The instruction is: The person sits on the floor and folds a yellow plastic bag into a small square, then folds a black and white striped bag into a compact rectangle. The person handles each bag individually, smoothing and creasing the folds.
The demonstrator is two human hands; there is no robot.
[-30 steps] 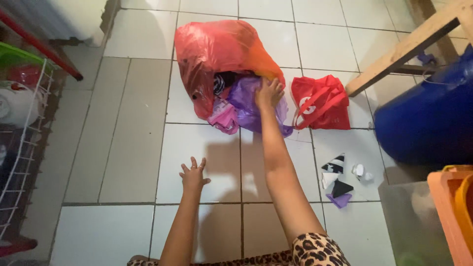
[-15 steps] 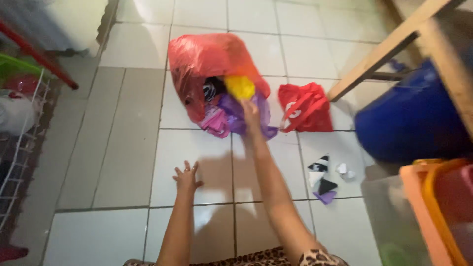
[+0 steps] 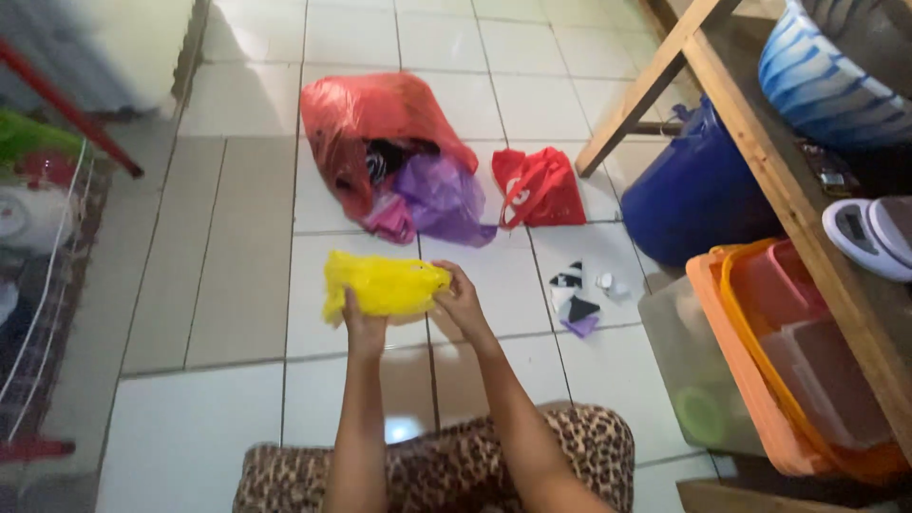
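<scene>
Holding a crumpled yellow plastic bag [image 3: 380, 285] between them, both hands are raised above the white tiled floor [image 3: 218, 228] in the near middle of the scene. That bag is bright, thin and wrinkled, bunched into a wide, flattish wad that sags a little at its left end. The left hand [image 3: 363, 328] comes up from below, its fingers closed on the bag's underside near the middle. The right hand [image 3: 459, 302] pinches the bag's right end, thumb and fingers curled around the edge. Both forearms run up from the near edge, bare, rising over a leopard-print garment [image 3: 456, 465] on the person's lap.

Farther off on the floor lies a large red plastic bag [image 3: 366, 119], open toward the near side, with a purple plastic bag [image 3: 442, 199] and a pink one [image 3: 391, 218] spilling from its mouth and something dark tucked inside. Just right of it sits a small red tote bag [image 3: 541, 185] with looped handles. Nearer, to the right of the hands, a few small folded triangles [image 3: 576, 296] in black, white and purple lie together on a tile.

On the right stands a wooden table [image 3: 760, 152], with a blue tub [image 3: 693, 190] beneath it and an orange basket [image 3: 760, 351] nearer. Along the left edge are a white wire rack [image 3: 38, 313] and a red pole [image 3: 71, 109].
</scene>
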